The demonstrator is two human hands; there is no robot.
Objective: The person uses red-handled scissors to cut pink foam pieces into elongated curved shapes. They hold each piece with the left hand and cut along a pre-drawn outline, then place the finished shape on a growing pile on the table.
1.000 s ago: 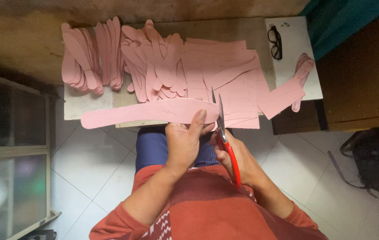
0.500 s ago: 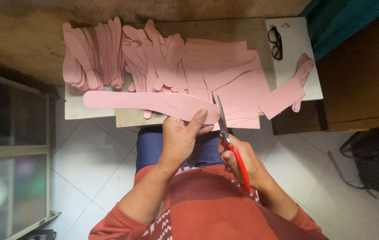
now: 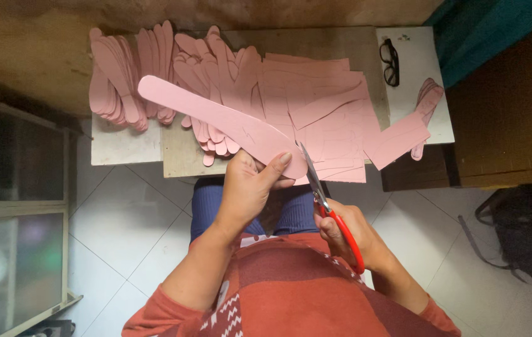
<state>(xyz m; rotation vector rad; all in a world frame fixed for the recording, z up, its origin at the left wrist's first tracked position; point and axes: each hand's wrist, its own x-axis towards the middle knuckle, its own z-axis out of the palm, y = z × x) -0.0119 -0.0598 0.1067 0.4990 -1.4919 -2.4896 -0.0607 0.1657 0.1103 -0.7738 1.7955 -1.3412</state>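
We see the left hand (image 3: 250, 187) grasping a long pink strip (image 3: 216, 122) (thumb on top), while the right hand (image 3: 347, 234) is clenched on red scissors (image 3: 328, 206) above the table (image 3: 182, 159).

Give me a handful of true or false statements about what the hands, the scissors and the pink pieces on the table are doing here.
1. The left hand holds a long pink strip. True.
2. The right hand grips blue-handled scissors. False: the scissors have red handles.
3. Black eyeglasses lie on the white surface at the right. True.
4. The cut pink shapes are stacked on the floor. False: they lie on the table.
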